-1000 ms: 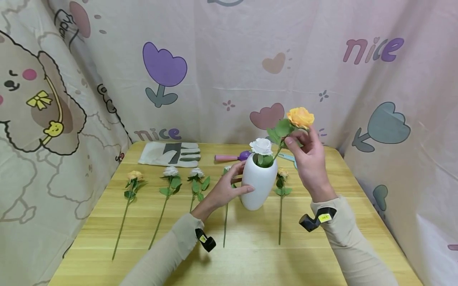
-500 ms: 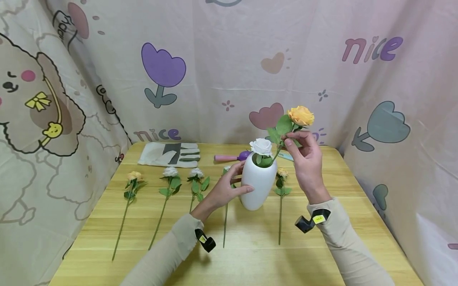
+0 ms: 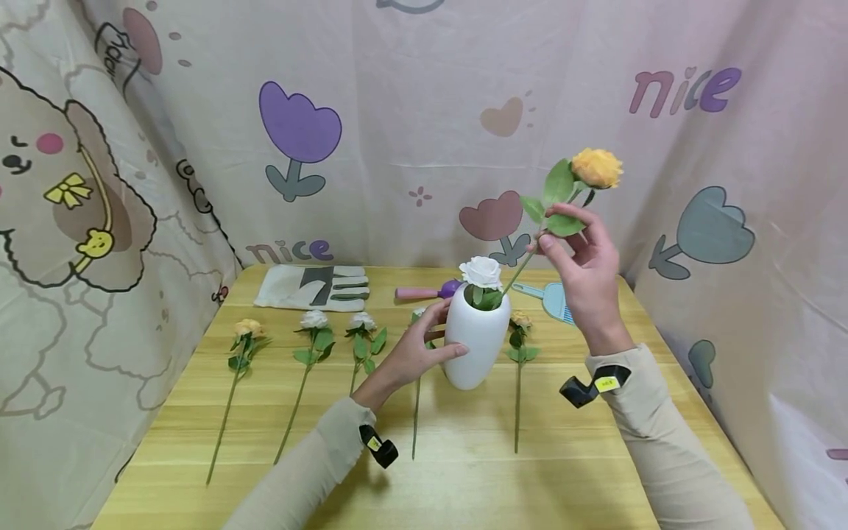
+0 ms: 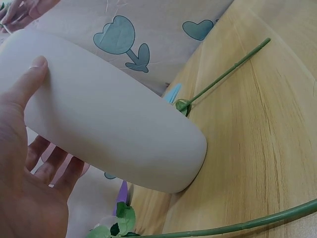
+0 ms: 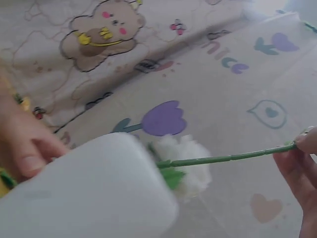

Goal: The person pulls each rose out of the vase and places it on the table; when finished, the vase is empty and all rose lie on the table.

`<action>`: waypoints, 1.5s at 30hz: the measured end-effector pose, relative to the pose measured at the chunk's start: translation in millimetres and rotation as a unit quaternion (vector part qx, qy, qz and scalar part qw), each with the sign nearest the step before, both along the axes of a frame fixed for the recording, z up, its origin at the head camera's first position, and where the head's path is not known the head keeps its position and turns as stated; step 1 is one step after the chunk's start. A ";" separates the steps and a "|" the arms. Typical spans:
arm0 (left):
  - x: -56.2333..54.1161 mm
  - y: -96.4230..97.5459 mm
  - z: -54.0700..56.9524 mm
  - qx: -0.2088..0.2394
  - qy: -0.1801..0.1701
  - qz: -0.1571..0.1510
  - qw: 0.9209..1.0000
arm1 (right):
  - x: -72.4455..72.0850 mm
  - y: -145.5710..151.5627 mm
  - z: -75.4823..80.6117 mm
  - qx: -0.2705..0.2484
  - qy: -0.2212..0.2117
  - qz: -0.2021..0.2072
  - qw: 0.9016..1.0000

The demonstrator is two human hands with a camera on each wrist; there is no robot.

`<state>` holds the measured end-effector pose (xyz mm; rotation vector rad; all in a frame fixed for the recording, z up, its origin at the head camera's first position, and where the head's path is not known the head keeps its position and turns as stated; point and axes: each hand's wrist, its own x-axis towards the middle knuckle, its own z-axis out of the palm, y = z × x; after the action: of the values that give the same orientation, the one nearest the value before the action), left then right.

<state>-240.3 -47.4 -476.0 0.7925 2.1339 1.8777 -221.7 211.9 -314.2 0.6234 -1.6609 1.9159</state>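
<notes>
A white vase point(image 3: 473, 350) stands on the table with a white rose point(image 3: 481, 272) in its mouth. My left hand point(image 3: 414, 352) grips the vase from the left. In the left wrist view its thumb lies along one side of the vase point(image 4: 114, 114) and the fingers curl behind. Up to the right, my right hand point(image 3: 588, 276) pinches the green stem of a yellow rose point(image 3: 596, 169) just under its leaves. That stem point(image 5: 223, 158) slants down to the vase's mouth beside the white rose, and its lower end is hidden.
To the left lie a yellow rose point(image 3: 248, 329) and two white roses point(image 3: 313, 319). Another flower stem point(image 3: 416, 419) lies behind my left hand, and a yellow rose point(image 3: 521, 321) right of the vase. At the back are a glove point(image 3: 311, 287), a pink-handled purple tool point(image 3: 424, 293) and a light-blue dustpan point(image 3: 553, 300).
My right hand has risen and shifted right with the yellow rose, after a slight dip. More of its stem shows above the vase. My left hand and the vase stay in place.
</notes>
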 end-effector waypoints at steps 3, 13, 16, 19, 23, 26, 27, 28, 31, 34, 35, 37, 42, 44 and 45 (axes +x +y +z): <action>-0.1 -1.0 -1.2 -0.001 0.000 0.003 1.000 | -2.9 4.0 12.3 -0.049 0.019 -0.005 0.999; 0.5 0.5 -1.3 0.002 -0.004 0.000 1.000 | 0.4 48.0 45.6 -0.159 0.076 -0.040 0.984; 0.9 0.8 -0.8 0.004 -0.004 -0.001 1.000 | 4.7 66.4 45.8 -0.174 0.072 -0.044 0.981; 1.1 0.5 -0.7 0.004 -0.004 -0.003 1.000 | 9.1 84.6 39.3 -0.178 0.048 -0.041 0.982; 1.0 -0.8 -1.3 0.007 -0.003 0.000 1.000 | 18.5 107.2 17.5 -0.105 -0.027 -0.054 0.993; 0.7 -1.6 -1.9 0.008 -0.002 0.004 1.000 | 25.2 121.6 -5.7 -0.028 -0.091 -0.076 0.993; 0.5 -1.6 -2.0 0.008 0.000 0.003 1.000 | 26.8 125.9 -14.1 -0.005 -0.107 -0.082 0.991; 0.3 -1.6 -2.1 0.010 0.001 0.002 1.000 | 27.7 130.0 -22.6 0.012 -0.121 -0.085 0.989; -0.1 -1.4 -2.1 0.014 0.003 0.000 1.000 | 29.2 141.3 -48.8 0.058 -0.168 -0.076 0.981; 0.1 -1.3 -1.9 0.016 0.003 -0.001 1.000 | 29.9 149.6 -76.5 0.104 -0.223 -0.057 0.968; 0.3 -1.2 -1.6 0.015 0.003 -0.001 1.000 | 30.2 151.7 -86.2 0.118 -0.239 -0.049 0.963; 0.3 -1.1 -1.5 0.015 0.003 -0.001 1.000 | 31.2 154.4 -105.5 0.143 -0.262 -0.039 0.954; -0.3 -0.5 -2.0 0.014 0.004 -0.001 1.000 | 32.8 157.4 -150.1 0.221 -0.300 -0.050 0.927; -0.4 -0.3 -2.1 0.013 0.004 -0.001 1.000 | 33.9 158.0 -164.5 0.250 -0.316 -0.055 0.914; -0.4 -0.1 -2.0 0.011 0.003 -0.002 1.000 | 34.6 157.6 -171.1 0.259 -0.323 -0.054 0.909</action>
<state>-240.7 -47.5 -478.1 0.8074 2.1167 1.9036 -187.1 369.6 -485.3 0.0492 -2.6027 1.6918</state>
